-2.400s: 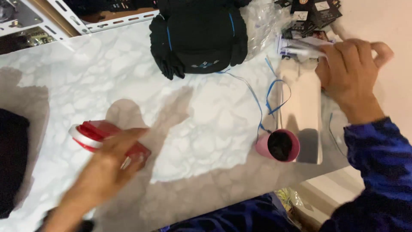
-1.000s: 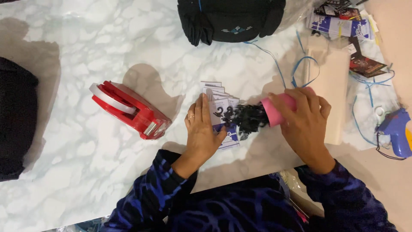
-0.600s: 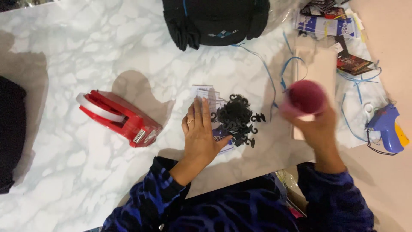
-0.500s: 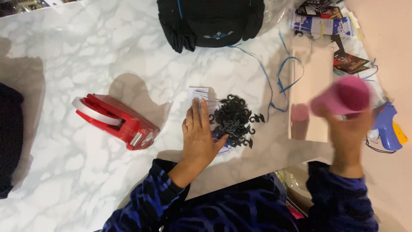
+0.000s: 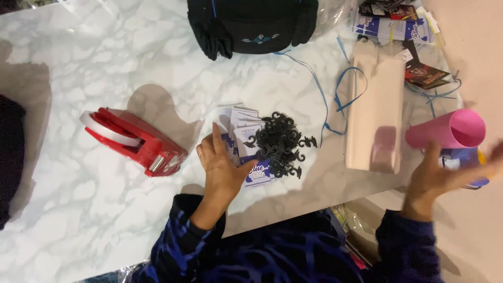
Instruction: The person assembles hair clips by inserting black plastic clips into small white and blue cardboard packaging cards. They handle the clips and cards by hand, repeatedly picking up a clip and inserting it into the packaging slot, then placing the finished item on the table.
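Head view: the left hand lies flat, fingers spread, pressing the small stack of printed cards to the marble table. A heap of black plastic hooks sits just beyond its fingertips, partly on the cards. The right hand is off to the side, fingers loosely open beneath a pink cup lying tipped; whether they grip it cannot be told. Judged step: hooks emptied out, sorting pending. A red tape dispenser lies near the left thumb side, blue cord and a pale paper bag between the hands.
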